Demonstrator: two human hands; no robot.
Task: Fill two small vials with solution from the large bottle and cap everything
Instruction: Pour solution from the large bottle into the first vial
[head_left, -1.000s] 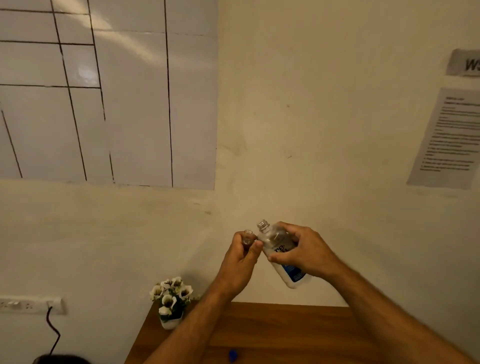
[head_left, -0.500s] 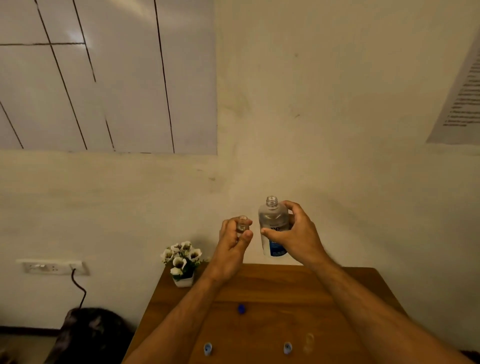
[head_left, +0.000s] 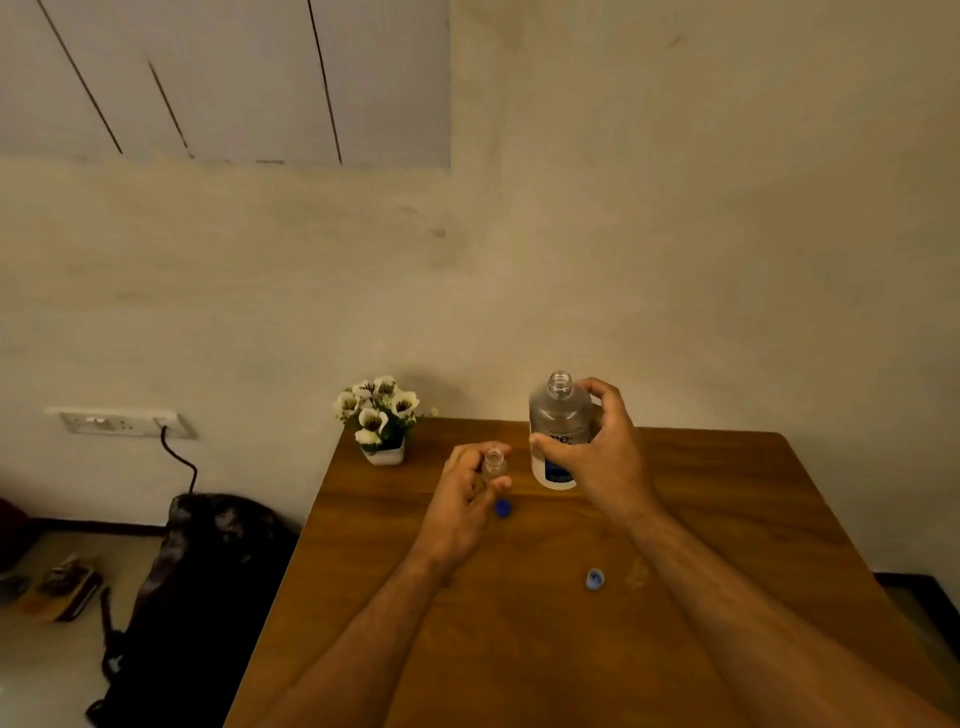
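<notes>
My right hand grips the large clear bottle, upright and uncapped, with a white and blue label, just above the far part of the wooden table. My left hand holds a small clear vial, open at the top, a little left of the bottle. A dark blue cap lies on the table just below the vial. A light blue cap lies nearer to me, and a second small clear vial stands faintly visible to its right.
A small white pot of white flowers stands at the table's far left corner against the wall. A dark bag sits on the floor left of the table, below a wall socket with a cable.
The bottle went from tilted towards the vial to upright. Both hands came down close to the table and the camera tilted down, showing more of the tabletop.
</notes>
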